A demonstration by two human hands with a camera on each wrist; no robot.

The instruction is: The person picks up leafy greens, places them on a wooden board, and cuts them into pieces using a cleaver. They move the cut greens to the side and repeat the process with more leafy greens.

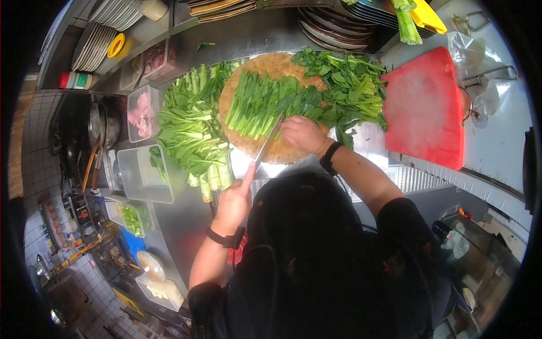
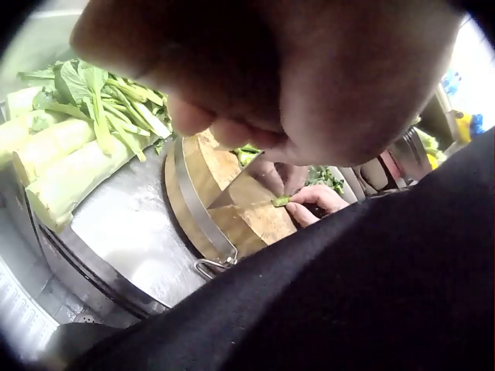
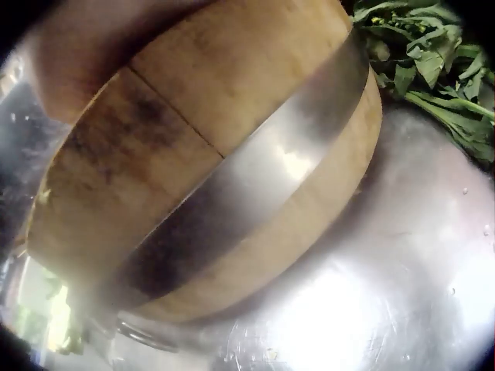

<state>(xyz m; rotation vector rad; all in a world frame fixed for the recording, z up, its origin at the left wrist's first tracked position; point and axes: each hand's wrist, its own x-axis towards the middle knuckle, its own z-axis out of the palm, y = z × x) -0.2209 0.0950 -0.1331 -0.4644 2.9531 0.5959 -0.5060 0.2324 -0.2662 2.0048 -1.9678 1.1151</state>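
A round wooden chopping block (image 1: pixel 274 63) with a metal band carries a row of leafy greens (image 1: pixel 262 101), their stems pointing toward the person. My left hand (image 1: pixel 232 206) grips a cleaver (image 1: pixel 267 141) by its handle, index finger stretched along it. The blade slants across the near part of the block, its tip close to my right hand (image 1: pixel 303 134). That hand's fingers curl at the near right end of the greens. In the left wrist view, the right fingertips pinch a small green stem piece (image 2: pixel 281 202) beside the broad blade. The right wrist view mostly shows the block's side.
Thick-stemmed greens (image 1: pixel 192 124) lie left of the block, more leafy greens (image 1: pixel 355 85) to its right. A red cutting board (image 1: pixel 426 107) stands at the right. Plastic tubs of meat (image 1: pixel 141 116) and chopped greens (image 1: pixel 131 219) line the left. Stacked plates (image 1: pixel 333 28) stand behind.
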